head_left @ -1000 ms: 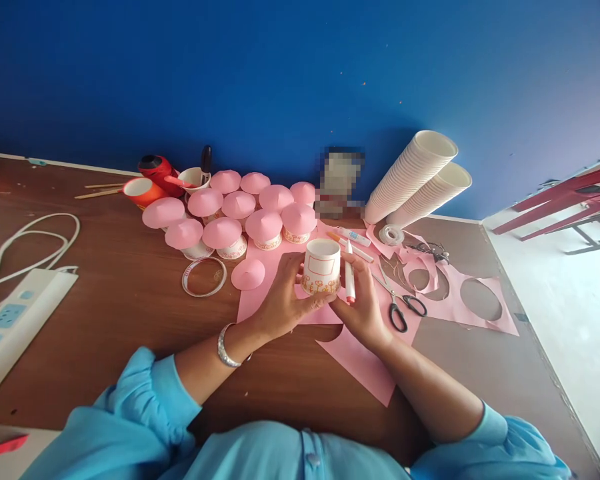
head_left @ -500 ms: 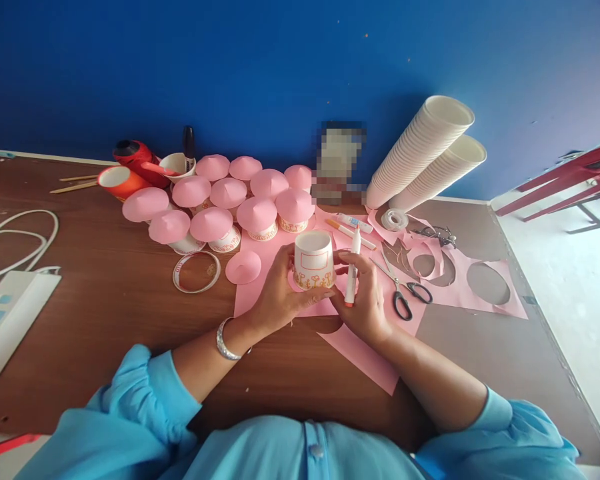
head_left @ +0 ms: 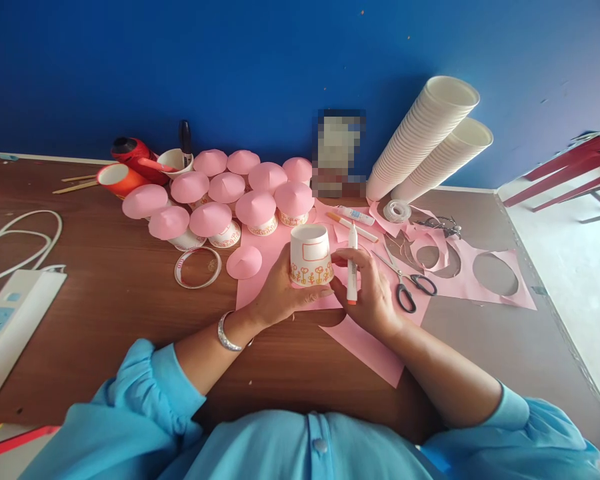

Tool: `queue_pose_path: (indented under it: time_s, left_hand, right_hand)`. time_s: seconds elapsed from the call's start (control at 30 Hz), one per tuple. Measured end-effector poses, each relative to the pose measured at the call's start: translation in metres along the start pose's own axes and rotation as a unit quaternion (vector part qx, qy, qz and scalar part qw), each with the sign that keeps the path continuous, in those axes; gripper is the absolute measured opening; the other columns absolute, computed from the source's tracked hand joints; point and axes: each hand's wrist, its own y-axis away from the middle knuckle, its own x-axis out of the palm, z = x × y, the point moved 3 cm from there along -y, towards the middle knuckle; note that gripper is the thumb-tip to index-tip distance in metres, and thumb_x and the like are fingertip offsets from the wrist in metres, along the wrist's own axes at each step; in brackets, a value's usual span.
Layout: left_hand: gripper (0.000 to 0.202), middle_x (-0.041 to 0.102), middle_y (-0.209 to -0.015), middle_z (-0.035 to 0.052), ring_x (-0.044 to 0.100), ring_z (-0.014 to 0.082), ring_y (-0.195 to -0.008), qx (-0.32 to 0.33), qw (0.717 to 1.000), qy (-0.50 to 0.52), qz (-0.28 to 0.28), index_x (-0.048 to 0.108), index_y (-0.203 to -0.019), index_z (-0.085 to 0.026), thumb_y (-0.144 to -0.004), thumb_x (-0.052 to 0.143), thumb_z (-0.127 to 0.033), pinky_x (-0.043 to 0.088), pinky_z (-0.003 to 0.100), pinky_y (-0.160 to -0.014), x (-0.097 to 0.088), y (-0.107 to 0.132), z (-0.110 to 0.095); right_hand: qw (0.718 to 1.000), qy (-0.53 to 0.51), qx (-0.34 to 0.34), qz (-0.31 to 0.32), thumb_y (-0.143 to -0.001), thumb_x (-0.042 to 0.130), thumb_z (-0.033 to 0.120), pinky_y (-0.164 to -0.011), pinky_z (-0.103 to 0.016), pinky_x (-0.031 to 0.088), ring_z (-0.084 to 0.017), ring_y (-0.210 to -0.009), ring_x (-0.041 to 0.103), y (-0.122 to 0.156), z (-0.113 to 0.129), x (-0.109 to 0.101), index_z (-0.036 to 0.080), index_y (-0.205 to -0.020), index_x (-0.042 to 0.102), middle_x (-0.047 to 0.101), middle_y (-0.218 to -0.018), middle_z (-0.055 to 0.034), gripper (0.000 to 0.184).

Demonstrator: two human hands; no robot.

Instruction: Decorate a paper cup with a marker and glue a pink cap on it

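The left hand's (head_left: 277, 290) fingers clasp a white paper cup (head_left: 311, 267) – orange-yellow flowers round its lower edge, a red rectangle above – raised over pink paper (head_left: 247, 292) on the tabletop (head_left: 130, 313). The right hand's (head_left: 375, 297) fingers grasp a white marker (head_left: 352, 273), orange-red end down, just beside the cup. Black-handled scissors (head_left: 399, 275) lie to the right; pink paper cones (head_left: 257, 208) top decorated cups (head_left: 263, 225) farther back at left.
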Motion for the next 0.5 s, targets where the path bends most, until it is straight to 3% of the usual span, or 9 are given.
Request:
queue_pose_path:
  time_s: [0.17,0.33,0.5]
  left_hand:
    - [0.060,0.060,-0.099,0.0029,0.062,0.0215,-0.090,-0.008,0.998,-0.024,-0.055,0.051,-0.113,-0.022,-0.072,0.090,-0.042,0.057,0.038,-0.075,-0.005,-0.003,-0.006]
    - [0.061,0.061,-0.110,0.0069,0.062,0.0267,-0.103,0.002,0.998,-0.045,-0.053,0.051,-0.121,-0.023,-0.077,0.087,-0.044,0.057,0.042,-0.083,-0.005,-0.005,-0.003]
    - [0.065,0.062,-0.109,0.0072,0.064,0.0258,-0.098,-0.015,0.997,-0.067,-0.043,0.050,-0.121,-0.022,-0.074,0.089,-0.044,0.056,0.039,-0.077,-0.004,-0.007,0.001]
  right_hand:
    - [0.999,-0.033,0.011,-0.021,-0.099,0.059,0.016,-0.067,-0.032,0.059,-0.018,-0.074,0.072,-0.002,-0.002,-0.023,0.028,-0.125,0.061,0.073,-0.090,-0.0018,0.029]
    - [0.992,-0.053,-0.114,-0.022,-0.101,0.056,0.024,-0.058,-0.035,0.057,-0.020,-0.071,0.065,-0.017,0.016,-0.049,0.025,-0.138,0.063,0.066,-0.089,-0.0070,0.037]
    - [0.987,-0.098,-0.127,0.014,-0.099,0.056,0.022,-0.059,-0.036,0.059,-0.022,-0.077,0.069,-0.027,0.023,-0.041,0.023,-0.133,0.064,0.070,-0.089,-0.0075,0.035]
